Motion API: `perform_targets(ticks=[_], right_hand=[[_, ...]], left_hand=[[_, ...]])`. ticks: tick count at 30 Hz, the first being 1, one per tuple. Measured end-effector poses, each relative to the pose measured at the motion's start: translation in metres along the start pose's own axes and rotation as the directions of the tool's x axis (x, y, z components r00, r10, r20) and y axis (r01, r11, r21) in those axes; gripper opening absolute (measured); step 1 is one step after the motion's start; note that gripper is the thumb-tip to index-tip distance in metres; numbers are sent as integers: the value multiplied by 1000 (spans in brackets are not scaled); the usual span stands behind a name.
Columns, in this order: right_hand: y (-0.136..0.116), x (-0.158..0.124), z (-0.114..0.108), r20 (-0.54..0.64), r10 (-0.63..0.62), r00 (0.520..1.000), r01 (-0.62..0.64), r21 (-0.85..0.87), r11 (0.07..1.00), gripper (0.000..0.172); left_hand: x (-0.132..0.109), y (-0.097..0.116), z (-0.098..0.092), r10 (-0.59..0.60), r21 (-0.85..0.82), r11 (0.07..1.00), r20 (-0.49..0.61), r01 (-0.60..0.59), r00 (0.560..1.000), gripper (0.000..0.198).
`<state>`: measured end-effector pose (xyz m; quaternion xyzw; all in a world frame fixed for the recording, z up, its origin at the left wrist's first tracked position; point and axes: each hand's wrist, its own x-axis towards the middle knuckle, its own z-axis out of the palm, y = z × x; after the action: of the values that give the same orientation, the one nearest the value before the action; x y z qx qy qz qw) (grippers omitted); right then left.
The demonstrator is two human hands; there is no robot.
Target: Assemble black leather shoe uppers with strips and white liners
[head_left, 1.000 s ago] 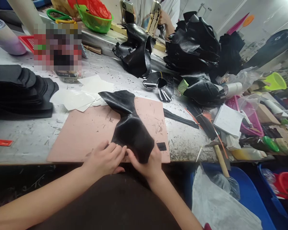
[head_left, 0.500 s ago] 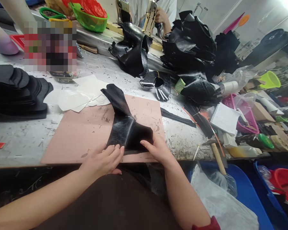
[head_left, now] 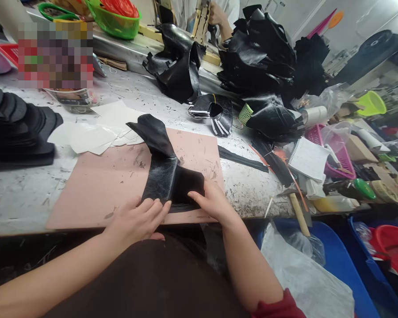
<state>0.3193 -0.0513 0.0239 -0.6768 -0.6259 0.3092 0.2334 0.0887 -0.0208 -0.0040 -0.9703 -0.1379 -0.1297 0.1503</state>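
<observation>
Black leathery sheet (head_left: pixel 158 180) runs lengthwise from the pink board's (head_left: pixel 93 187) near edge toward its far edge. I see the right hand (head_left: pixel 212 199) pinching its right flap; whether the left hand (head_left: pixel 135 221), touching its near end, grips, I can't tell.

Both forearms (head_left: pixel 76 258) angle inward, left fingers (head_left: pixel 154 211) bent, right thumb (head_left: pixel 196 197) extended.

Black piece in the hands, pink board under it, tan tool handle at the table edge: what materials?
Black piece: leather or synthetic leather, going by the glossy highlights and soft folds; can't tell which.
Pink board: perhaps rubber or plastic; flat, matte, marked with dark scuffs.
Tan handle: probably wood, from its colour; grain not discernible.
</observation>
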Motion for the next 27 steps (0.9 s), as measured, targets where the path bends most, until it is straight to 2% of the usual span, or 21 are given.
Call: perform_targets(ticks=[6,10,13,15,17,18,19,21,22,23,24,25,27], right_hand=[[2,-1,2,-23,10,1000,-10,-38,999,32],[2,-4,3,-26,-3,1000,3,-32,999,31],[3,-6,2,-48,-11,999,12,17,1000,32],[4,-9,2,-85,-5,996,14,101,995,32],[4,-11,4,-130,5,991,24,219,976,34],[3,-13,6,-149,11,989,33,287,957,35],[1,-15,8,-163,20,986,41,362,931,36],[-5,-20,14,-165,61,984,34,521,853,36],[-10,-22,18,-153,92,984,18,599,800,35],[-15,-25,23,-136,123,983,-1,671,742,35],[-20,-28,27,-115,148,982,-16,732,681,34],[-26,-30,32,-94,163,982,-28,784,620,34],[-35,-35,39,-58,171,984,-38,858,512,36]], left_hand=[[7,-1,4,17,-127,992,-5,-18,1000,50],[18,-1,1,32,-53,998,-46,-34,998,55],[20,1,-4,26,-56,998,-79,-30,997,52],[14,7,-7,-61,-133,990,-105,47,993,40],[4,16,-10,-242,-328,920,-47,214,969,30],[-1,21,-11,-342,-469,822,49,324,939,29],[-4,26,-12,-421,-607,660,188,441,888,28],[-6,32,-15,-458,-761,206,481,615,748,30],[-5,33,-16,-437,-764,-20,587,645,682,32],[-2,32,-18,-419,-746,-204,652,634,632,33],[1,30,-20,-419,-730,-336,682,595,600,33],[4,27,-23,-436,-725,-420,689,545,579,33],[8,19,-29,-489,-733,-498,678,463,548,32]])
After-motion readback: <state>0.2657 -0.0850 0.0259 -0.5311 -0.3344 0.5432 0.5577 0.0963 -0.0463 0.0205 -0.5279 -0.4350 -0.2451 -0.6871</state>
